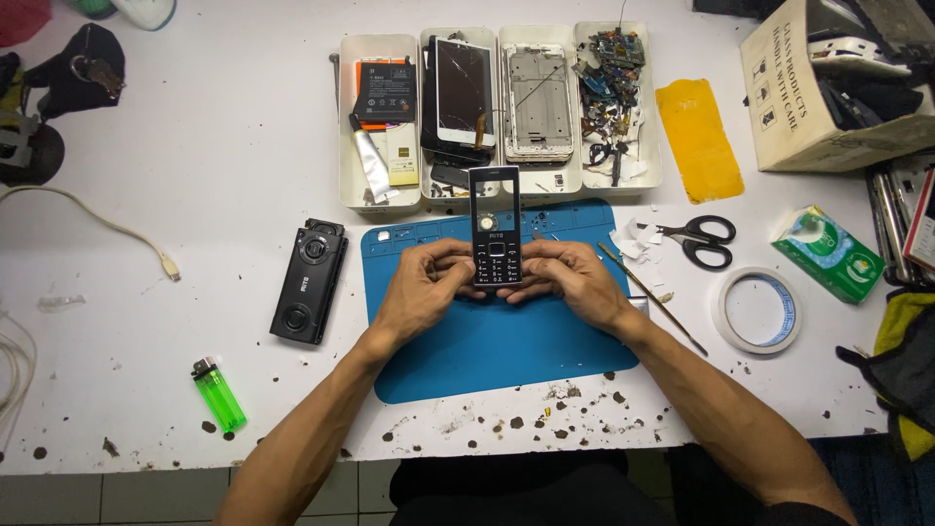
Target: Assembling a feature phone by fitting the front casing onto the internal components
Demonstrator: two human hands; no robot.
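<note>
two hands, left hand point(421, 287) and right hand point(575, 281), pinch the black phone front point(496, 226) between them, its long side pointing away.

Both fingertips of the left hand point(425, 284) and right hand point(570, 278) vanish behind the phone front point(496, 229); the cardboard box point(813, 93) is cut off at the top edge.

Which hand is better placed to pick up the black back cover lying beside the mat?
Left, probably: the back cover lies left of the blue mat, nearest the left hand.
</note>
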